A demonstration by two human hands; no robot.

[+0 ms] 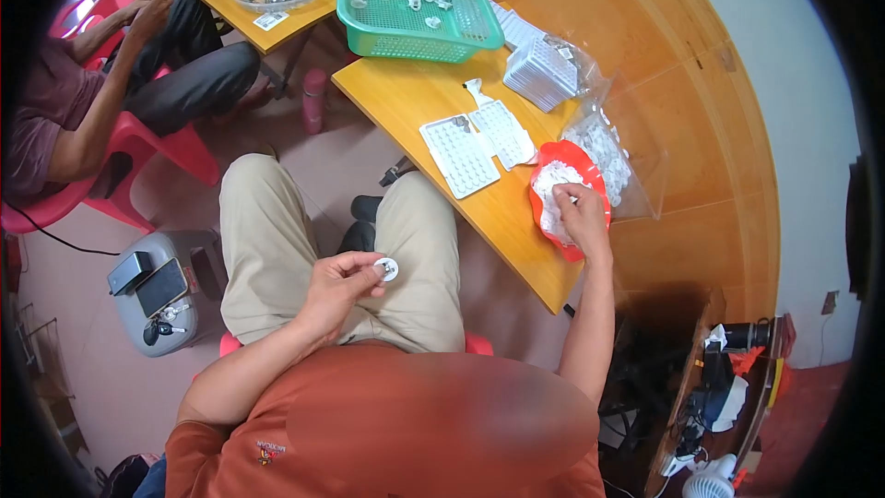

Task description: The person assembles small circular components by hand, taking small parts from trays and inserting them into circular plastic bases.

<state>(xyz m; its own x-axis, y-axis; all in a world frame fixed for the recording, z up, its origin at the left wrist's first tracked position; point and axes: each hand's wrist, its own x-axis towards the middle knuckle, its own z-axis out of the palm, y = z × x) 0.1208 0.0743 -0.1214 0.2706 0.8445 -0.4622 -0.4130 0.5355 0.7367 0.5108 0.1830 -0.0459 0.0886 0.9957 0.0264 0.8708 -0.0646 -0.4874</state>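
Note:
My left hand (343,288), above my lap, pinches a small round white part (387,269) with something dark at its centre. Over at the table's right side, my right hand (583,214) reaches into a red scalloped bowl (544,195) full of small white pieces (550,186). Its fingertips are pressed together at the pieces; whether one is between them is hidden. Left of the bowl lie a white tray with rows of round cavities (460,155) and a second white tray (502,132).
A green basket (419,48) of white rings stands at the table's far end, beside stacked clear trays (542,74) and a plastic bag of white pieces (601,149). Another person (92,120) sits at the left. A grey box (166,314) with a phone and keys is left of my knees.

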